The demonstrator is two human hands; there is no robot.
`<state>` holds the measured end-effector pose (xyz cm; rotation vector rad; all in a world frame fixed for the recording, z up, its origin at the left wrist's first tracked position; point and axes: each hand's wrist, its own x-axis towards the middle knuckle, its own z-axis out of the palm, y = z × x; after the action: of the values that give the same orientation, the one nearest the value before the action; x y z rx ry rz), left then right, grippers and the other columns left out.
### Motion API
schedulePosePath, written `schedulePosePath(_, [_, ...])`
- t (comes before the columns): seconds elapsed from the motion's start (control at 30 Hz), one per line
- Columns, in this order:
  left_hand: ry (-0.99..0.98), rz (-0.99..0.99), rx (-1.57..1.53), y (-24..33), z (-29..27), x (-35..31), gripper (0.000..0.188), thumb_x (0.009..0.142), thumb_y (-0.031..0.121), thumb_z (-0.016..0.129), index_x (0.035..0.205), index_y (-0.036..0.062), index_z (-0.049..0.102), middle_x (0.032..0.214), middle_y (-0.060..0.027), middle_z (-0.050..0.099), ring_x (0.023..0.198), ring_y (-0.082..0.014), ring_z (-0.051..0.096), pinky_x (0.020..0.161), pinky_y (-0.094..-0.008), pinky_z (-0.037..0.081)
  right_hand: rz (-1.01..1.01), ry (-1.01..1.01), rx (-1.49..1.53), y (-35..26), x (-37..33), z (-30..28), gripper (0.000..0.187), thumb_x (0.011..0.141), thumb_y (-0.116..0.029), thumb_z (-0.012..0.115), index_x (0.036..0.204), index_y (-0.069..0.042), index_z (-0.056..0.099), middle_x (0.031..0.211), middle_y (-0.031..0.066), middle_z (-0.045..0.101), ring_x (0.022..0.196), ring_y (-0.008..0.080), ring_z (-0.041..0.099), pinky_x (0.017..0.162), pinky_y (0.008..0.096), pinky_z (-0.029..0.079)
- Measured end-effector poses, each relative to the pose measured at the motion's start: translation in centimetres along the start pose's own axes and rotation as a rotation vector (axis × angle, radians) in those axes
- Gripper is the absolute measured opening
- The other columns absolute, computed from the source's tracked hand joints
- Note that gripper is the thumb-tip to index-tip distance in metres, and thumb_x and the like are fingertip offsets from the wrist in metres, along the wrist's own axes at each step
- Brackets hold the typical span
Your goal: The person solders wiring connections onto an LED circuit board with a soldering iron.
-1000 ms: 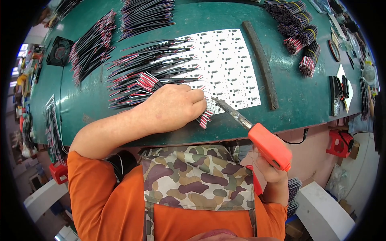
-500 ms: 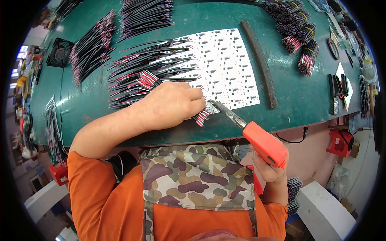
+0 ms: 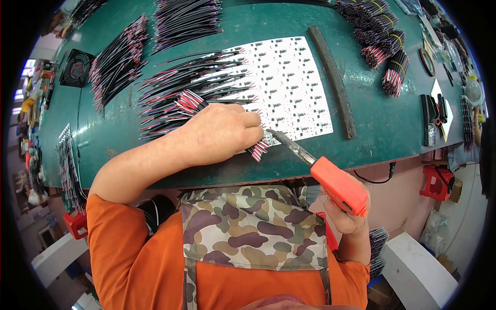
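My left hand (image 3: 225, 129) lies over the lower left part of a white circuit board sheet (image 3: 297, 98), fingers closed round a bundle of red, black and white wires (image 3: 257, 151). The bundle's ends stick out on both sides of the hand. A red soldering gun (image 3: 338, 185) is gripped in my right hand (image 3: 346, 219), below the table edge. Its metal tip reaches up and left to the board, right beside my left fingertips. Those fingertips hide the exact contact point. Separate wires (image 3: 173, 101) lie in rows across the board's left side, their ends over its small black parts.
A dark bar (image 3: 335, 85) lies right of the board. Piles of wires (image 3: 121, 62) and a black fan (image 3: 77, 67) are at the left. Tied wire bundles (image 3: 395, 75) lie at the far right, above a black tool (image 3: 429, 120). A red stool (image 3: 437, 182) stands below.
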<state>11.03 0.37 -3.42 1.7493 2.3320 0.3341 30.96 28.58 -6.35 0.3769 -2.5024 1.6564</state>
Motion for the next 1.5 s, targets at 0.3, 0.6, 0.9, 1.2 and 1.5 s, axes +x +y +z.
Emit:
schedulePosePath(0.3, [-0.001, 0.007, -0.007, 0.0, 0.0, 0.0, 0.026, 0.076, 0.012, 0.064, 0.1, 0.0047, 0.064, 0.087, -0.0077, 0.06, 0.08, -0.0285, 0.063, 0.069, -0.04, 0.053, 0.001, -0.015, -0.008, 0.0, -0.1, 0.0, 0.056, 0.072, -0.003, 0.073, 0.125, 0.008, 0.056, 0.107, 0.0212, 0.069, 0.084, 0.0324, 0.07, 0.077, 0.0383, 0.056])
schedulePosePath(0.6, [-0.022, -0.001, 0.001, -0.1, 0.0, 0.0, 0.025, 0.075, 0.012, 0.064, 0.099, 0.0055, 0.063, 0.087, -0.0076, 0.06, 0.081, -0.0289, 0.063, 0.07, -0.0406, 0.053, 0.117, 0.143, 0.08, -0.9, -1.2, 0.0, 0.055, 0.071, -0.001, 0.067, 0.124, 0.008, 0.058, 0.094, 0.0129, 0.07, 0.07, 0.0261, 0.067, 0.069, 0.0348, 0.055])
schedulePosePath(0.9, [0.003, -0.056, -0.143, -0.5, -1.5, 0.1, 0.036, 0.068, 0.001, 0.069, 0.104, 0.0053, 0.066, 0.091, -0.0114, 0.057, 0.086, -0.0321, 0.061, 0.07, -0.0422, 0.051, -0.038, 0.099, -0.058, 0.6, -1.3, -0.3, 0.059, 0.072, -0.008, 0.071, 0.127, 0.009, 0.056, 0.106, 0.0173, 0.069, 0.078, 0.0289, 0.069, 0.073, 0.0365, 0.055])
schedulePosePath(1.2, [0.135, -0.297, -0.348, -0.3, -3.6, 0.5, 0.025, 0.083, 0.023, 0.077, 0.094, 0.0078, 0.061, 0.082, -0.0119, 0.065, 0.079, -0.035, 0.063, 0.067, -0.0412, 0.049, -0.029, 0.142, 0.03, -0.3, -1.1, -0.2, 0.056, 0.076, -0.009, 0.071, 0.127, 0.008, 0.055, 0.113, 0.0207, 0.068, 0.089, 0.0325, 0.071, 0.081, 0.0378, 0.056])
schedulePosePath(1.5, [0.198, -0.095, -0.172, 0.5, -2.7, -0.3, 0.039, 0.067, -0.003, 0.071, 0.103, 0.0106, 0.066, 0.082, -0.0065, 0.063, 0.074, -0.0307, 0.064, 0.061, -0.039, 0.051, -0.043, 0.133, -0.045, -0.3, -1.7, -0.6, 0.052, 0.079, -0.013, 0.069, 0.126, 0.006, 0.058, 0.112, 0.0188, 0.068, 0.085, 0.0305, 0.07, 0.076, 0.0377, 0.056])
